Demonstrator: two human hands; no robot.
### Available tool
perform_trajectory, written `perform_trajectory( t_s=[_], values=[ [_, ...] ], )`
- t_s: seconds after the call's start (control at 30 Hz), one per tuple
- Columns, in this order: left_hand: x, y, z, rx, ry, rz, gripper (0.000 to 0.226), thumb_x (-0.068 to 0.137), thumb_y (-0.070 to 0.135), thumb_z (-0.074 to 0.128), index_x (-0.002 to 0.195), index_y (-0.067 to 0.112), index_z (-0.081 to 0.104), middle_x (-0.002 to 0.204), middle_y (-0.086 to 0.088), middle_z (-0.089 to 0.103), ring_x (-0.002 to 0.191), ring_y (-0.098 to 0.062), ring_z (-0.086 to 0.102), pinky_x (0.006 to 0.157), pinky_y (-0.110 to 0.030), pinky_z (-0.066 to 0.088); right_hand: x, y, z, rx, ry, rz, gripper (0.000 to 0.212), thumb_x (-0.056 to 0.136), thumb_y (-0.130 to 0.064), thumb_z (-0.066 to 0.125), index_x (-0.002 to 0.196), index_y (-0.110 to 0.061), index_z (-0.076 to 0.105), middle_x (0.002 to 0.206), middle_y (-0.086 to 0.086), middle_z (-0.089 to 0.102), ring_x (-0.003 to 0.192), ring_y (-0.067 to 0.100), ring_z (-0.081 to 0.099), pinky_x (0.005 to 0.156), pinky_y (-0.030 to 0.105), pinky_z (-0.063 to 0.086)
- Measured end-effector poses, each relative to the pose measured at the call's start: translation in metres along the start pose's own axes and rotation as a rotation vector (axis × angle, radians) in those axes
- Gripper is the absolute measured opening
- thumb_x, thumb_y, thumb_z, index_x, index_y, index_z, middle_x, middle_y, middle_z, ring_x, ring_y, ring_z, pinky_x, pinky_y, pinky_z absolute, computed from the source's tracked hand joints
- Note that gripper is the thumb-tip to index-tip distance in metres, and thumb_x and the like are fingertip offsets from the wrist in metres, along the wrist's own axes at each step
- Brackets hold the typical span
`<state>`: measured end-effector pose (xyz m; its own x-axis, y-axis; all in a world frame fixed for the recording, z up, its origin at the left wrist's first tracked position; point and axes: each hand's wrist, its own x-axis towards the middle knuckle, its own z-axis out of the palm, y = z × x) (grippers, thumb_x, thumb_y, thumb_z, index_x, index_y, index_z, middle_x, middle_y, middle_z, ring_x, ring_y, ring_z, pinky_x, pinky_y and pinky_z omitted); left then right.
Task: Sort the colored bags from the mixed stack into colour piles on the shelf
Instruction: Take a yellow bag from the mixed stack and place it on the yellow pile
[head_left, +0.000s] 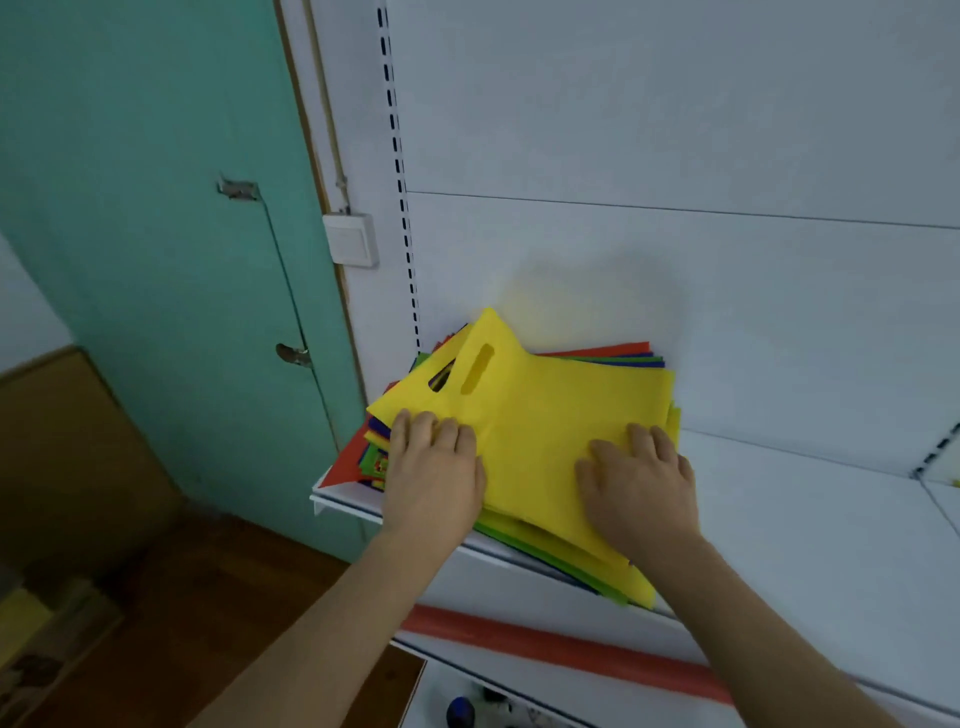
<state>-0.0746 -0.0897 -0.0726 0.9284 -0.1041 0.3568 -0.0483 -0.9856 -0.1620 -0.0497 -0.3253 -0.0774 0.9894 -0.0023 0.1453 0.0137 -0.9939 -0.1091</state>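
Yellow bag (545, 415) flat atop multicoloured stack (376, 457)

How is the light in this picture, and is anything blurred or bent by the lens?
Head view: dim, flat, bluish light; the yellow bag throws a faint yellow tint on the back panel; no hard shadows or glare. The wide lens bends the slotted upright and the shelf edge. Both hands, left and right, look slightly soft; the lower-left corner is dark and blurred.
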Motion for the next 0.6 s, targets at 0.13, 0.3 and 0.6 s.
perform_trajectory(
  t_s=[0.13, 0.3, 0.6],
  values=[
    [0.001, 0.000, 0.004, -0.090, 0.051, 0.079, 0.047, 0.101, 0.048, 0.042, 0.126, 0.020, 0.069, 0.127, -0.004, 0.063, 0.128, -0.032, 0.045, 0.116, -0.050, 0.031, -0.013, 0.003, -0.009, 0.057, -0.022, 0.265, 0.070, 0.093, -0.077, 0.042, 0.134, -0.022, 0.050, 0.133, 0.013, 0.049, 0.122, 0.037, 0.049, 0.092, 0.047, 0.049],
    [0.008, -0.007, -0.001, -0.056, -0.016, -0.120, 0.069, 0.092, 0.068, 0.042, 0.139, 0.019, 0.053, 0.162, -0.035, 0.028, 0.151, -0.053, 0.018, 0.124, -0.063, 0.013, -0.016, 0.011, -0.021, 0.249, 0.101, 0.208, 0.060, 0.101, -0.031, 0.057, 0.155, -0.017, 0.033, 0.128, 0.016, 0.056, 0.110, 0.042, 0.060, 0.081, 0.046, 0.050],
    [0.002, 0.014, -0.007, -0.108, -0.024, 0.020, 0.060, 0.098, 0.040, 0.052, 0.152, 0.018, 0.037, 0.137, -0.012, 0.060, 0.127, -0.036, 0.050, 0.116, -0.055, 0.031, -0.007, 0.036, -0.007, 0.467, 0.004, 0.378, 0.032, 0.098, -0.043, 0.059, 0.095, -0.012, 0.063, 0.076, 0.004, 0.065, 0.064, 0.020, 0.061, 0.059, 0.034, 0.046]
  ],
)
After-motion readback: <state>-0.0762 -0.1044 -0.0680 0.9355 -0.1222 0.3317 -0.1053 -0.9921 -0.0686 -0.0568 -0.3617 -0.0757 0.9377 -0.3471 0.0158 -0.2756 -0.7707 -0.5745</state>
